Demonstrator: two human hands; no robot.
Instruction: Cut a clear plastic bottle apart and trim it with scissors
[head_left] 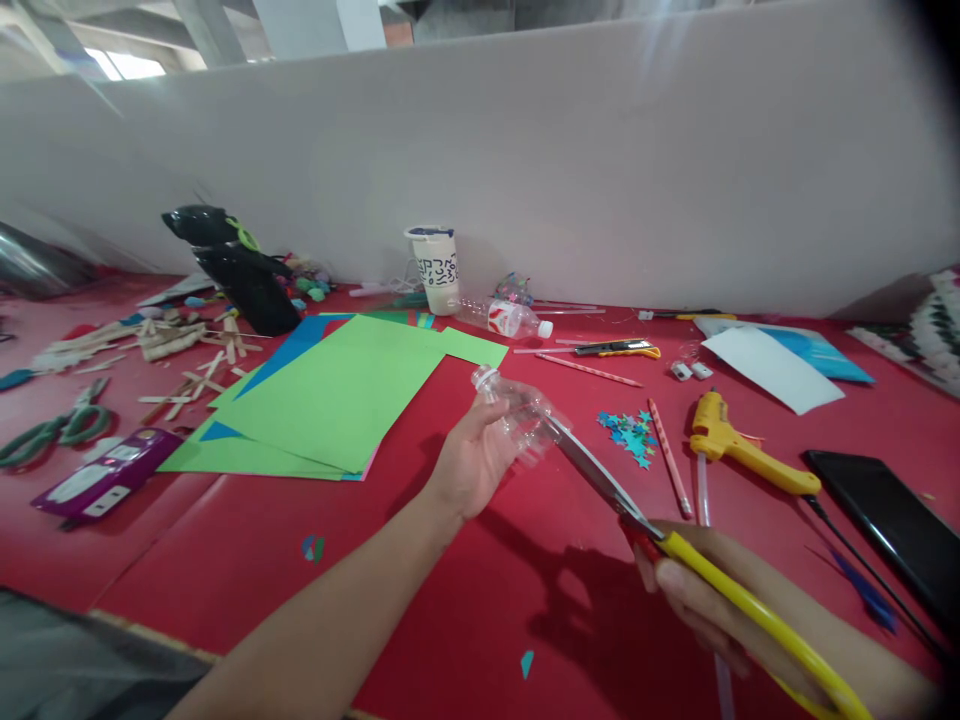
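Observation:
My left hand [474, 455] is closed around a small clear plastic bottle [529, 415], its white-rimmed neck pointing up and left. In my right hand [701, 585] is a pair of scissors [592, 468] with yellow and red handles. The scissor blades reach up and left, and their tips meet the lower right end of the bottle. Whether the blades have gone into the plastic I cannot tell. Both hands are held above the red table [450, 600], where their shadows fall.
Green and blue paper sheets [322, 390] lie left of centre. Behind are a white cup [433, 270], another bottle [510, 318] and a yellow cutter [619, 349]. On the right are star confetti [630, 435], a yellow glue gun [742, 450] and a black phone [892, 520]. Green-handled scissors [67, 425] lie left.

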